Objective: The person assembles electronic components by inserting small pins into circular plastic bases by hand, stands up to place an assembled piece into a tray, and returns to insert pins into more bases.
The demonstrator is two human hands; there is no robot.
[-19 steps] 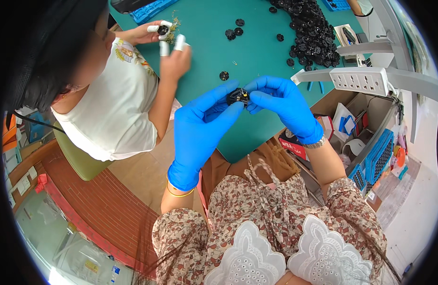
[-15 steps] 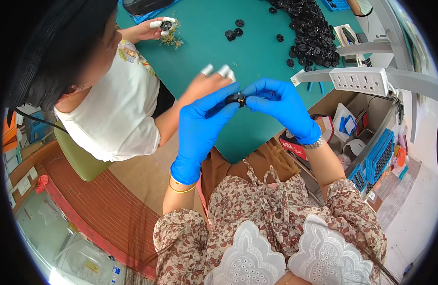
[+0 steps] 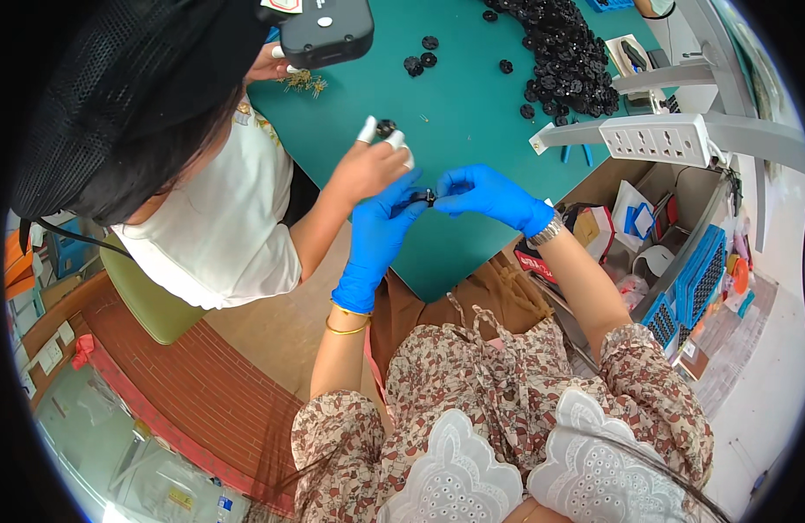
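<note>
My left hand (image 3: 376, 240), in a blue glove, pinches a small black round part (image 3: 428, 197) between thumb and fingers above the green table. The part is seen edge-on, with a small shiny spot on its side. From the right, my right hand (image 3: 494, 199), also blue-gloved, has thumb and forefinger closed together at the part's edge. Whatever lies between those fingertips is too small to make out. Close by, a co-worker's hand (image 3: 368, 170) with white finger covers holds another black round part (image 3: 385, 129).
A heap of black round parts (image 3: 573, 70) covers the table's far right, with several loose ones (image 3: 429, 60) left of it. Thin brass-coloured pieces (image 3: 308, 83) lie by the co-worker's other hand. A power strip (image 3: 654, 139) on a metal frame and blue-handled pliers (image 3: 586, 155) are at right.
The part in my left hand has turned edge-on, and my right fingertips have closed in on it. The co-worker leans forward, and their nearer hand now lifts a black part.
</note>
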